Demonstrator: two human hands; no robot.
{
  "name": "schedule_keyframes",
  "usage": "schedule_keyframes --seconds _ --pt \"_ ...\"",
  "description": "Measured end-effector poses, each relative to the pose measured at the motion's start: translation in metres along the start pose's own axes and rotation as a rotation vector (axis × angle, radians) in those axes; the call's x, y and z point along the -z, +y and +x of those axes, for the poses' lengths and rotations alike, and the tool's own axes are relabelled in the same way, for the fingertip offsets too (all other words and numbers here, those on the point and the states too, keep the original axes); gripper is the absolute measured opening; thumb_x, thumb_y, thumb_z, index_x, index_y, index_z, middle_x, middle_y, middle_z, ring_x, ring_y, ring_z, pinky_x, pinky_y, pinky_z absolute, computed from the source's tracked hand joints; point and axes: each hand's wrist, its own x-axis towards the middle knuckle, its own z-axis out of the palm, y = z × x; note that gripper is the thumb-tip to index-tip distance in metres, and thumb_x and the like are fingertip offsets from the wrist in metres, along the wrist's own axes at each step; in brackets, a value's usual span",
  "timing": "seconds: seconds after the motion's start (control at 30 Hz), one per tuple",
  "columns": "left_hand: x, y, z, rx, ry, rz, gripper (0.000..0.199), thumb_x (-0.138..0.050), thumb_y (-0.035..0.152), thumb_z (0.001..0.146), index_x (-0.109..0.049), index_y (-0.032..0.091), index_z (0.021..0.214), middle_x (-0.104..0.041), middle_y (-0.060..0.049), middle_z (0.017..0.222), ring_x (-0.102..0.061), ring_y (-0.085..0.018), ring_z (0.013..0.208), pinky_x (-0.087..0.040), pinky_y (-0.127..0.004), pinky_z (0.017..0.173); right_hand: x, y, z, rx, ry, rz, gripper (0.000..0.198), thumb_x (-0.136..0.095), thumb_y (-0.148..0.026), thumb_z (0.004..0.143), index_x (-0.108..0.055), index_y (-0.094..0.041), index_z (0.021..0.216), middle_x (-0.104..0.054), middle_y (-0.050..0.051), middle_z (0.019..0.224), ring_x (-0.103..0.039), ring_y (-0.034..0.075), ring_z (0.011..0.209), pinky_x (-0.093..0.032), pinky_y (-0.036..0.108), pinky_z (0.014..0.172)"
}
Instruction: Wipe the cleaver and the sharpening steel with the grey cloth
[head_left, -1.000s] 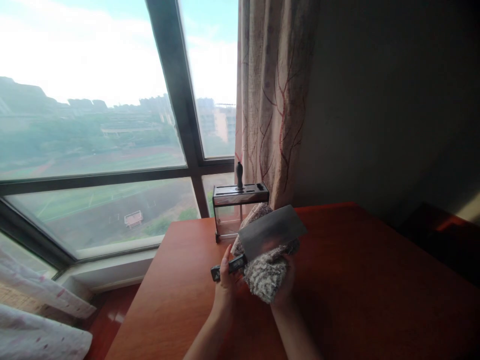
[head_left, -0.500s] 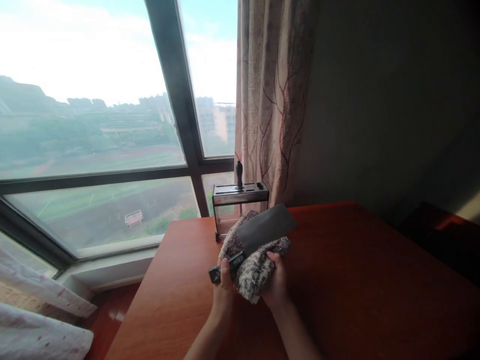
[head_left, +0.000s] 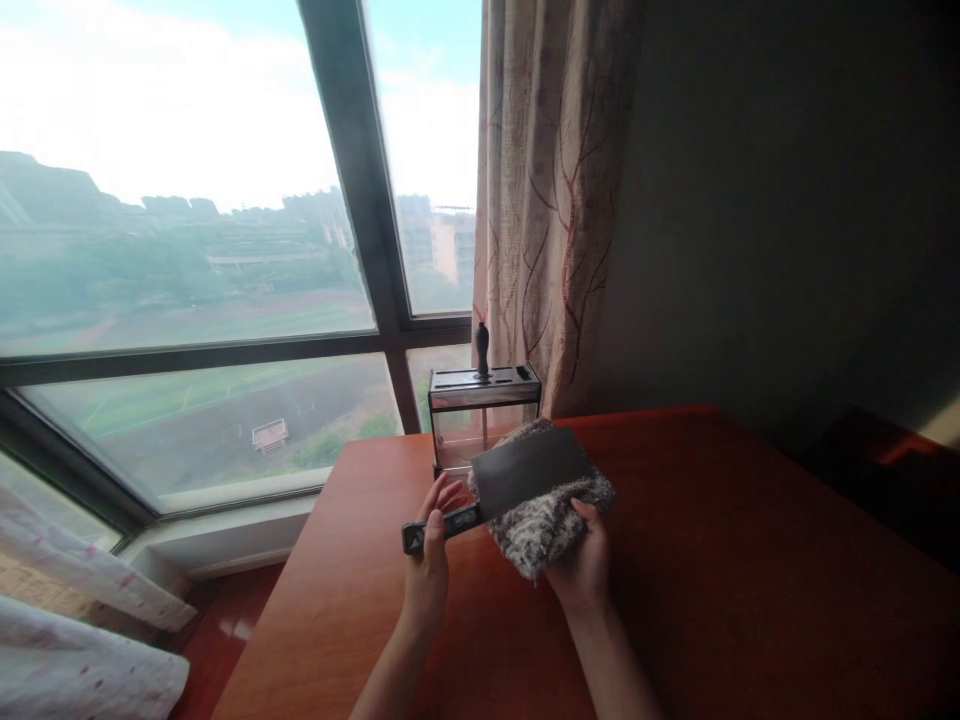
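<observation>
the person's left hand (head_left: 427,565) grasps a cleaver (head_left: 534,470) by its black handle, thumb laid over it and some fingertips extended past it. pale marks show on the handle, too small and blurred to read; the broad grey face of the blade carries no legible lettering. the right hand (head_left: 589,560) grips a shaggy grey-and-white cloth (head_left: 544,530), thumb on top, the bunched pile showing beyond the blade's upper and lower edges. both cleaver and cloth are held above the reddish-brown table (head_left: 735,580), in front of a clear-sided knife holder (head_left: 484,390). a black handle (head_left: 482,350) stands upright from the holder's top, with no readable writing. behind it hangs a curtain (head_left: 551,200) with a red branch pattern, beside the window frame (head_left: 386,335).
</observation>
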Motion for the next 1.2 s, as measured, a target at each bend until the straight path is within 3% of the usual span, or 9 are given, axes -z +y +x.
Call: schedule_keyframes --seconds 0.27,0.37,0.57,0.8,1.07,1.2 --pt "0.006 -0.005 0.003 0.13 -0.106 -0.153 0.04 -0.062 0.047 0.079 -0.07 0.014 0.099 -0.072 -0.008 0.076 -0.067 -0.021 0.072 -0.051 -0.029 0.061 0.008 -0.033 -0.005 0.122 -0.026 -0.032 0.028 -0.061 -0.033 0.072 -0.068 -0.03 0.099 -0.074 0.0 0.098 -0.065 0.025 0.101 -0.049 0.048 0.092" --pt "0.003 -0.003 0.002 0.167 -0.103 -0.241 0.037 -0.069 0.045 0.075 -0.07 0.015 0.096 -0.072 -0.007 0.08 -0.067 -0.019 0.069 -0.053 -0.029 0.065 0.007 -0.035 -0.009 0.116 -0.012 0.002 0.03 -0.06 -0.033 0.074 -0.067 -0.03 0.102 -0.073 0.001 0.101 -0.064 0.027 0.102 -0.049 0.051 0.091" --pt "-0.005 0.001 -0.004 0.169 -0.097 -0.262 0.036 -0.074 0.039 0.072 -0.069 0.016 0.099 -0.073 -0.01 0.096 -0.069 -0.022 0.082 -0.053 -0.036 0.083 -0.004 -0.02 -0.015 0.101 -0.028 0.007 0.034 -0.061 -0.034 0.076 -0.065 -0.029 0.109 -0.072 0.002 0.105 -0.062 0.029 0.107 -0.048 0.053 0.091" --pt "-0.005 -0.001 -0.007 0.153 -0.243 -0.05 0.04 -0.075 0.042 0.07 -0.072 0.014 0.099 -0.073 -0.016 0.098 -0.068 -0.029 0.087 -0.054 -0.039 0.078 -0.014 -0.022 -0.002 0.114 0.011 0.014 0.035 -0.062 -0.04 0.079 -0.065 -0.028 0.112 -0.072 -0.001 0.107 -0.064 0.024 0.103 -0.047 0.047 0.095" --pt "0.007 -0.014 0.0 0.036 -0.439 0.133 0.041 -0.068 0.045 0.076 -0.07 0.014 0.103 -0.074 -0.014 0.093 -0.068 -0.026 0.079 -0.054 -0.037 0.075 -0.021 -0.044 0.015 0.306 0.22 -0.04 0.044 -0.062 -0.052 0.078 -0.064 -0.026 0.113 -0.072 -0.001 0.104 -0.065 0.021 0.097 -0.045 0.043 0.097" --pt "0.004 -0.009 -0.001 -0.043 -0.421 0.223 0.037 -0.065 0.045 0.079 -0.071 0.017 0.102 -0.074 -0.012 0.093 -0.068 -0.024 0.078 -0.054 -0.036 0.074 -0.025 -0.033 0.014 0.286 0.231 -0.045 0.048 -0.061 -0.056 0.077 -0.062 -0.027 0.116 -0.07 -0.001 0.109 -0.064 0.021 0.101 -0.046 0.043 0.096"
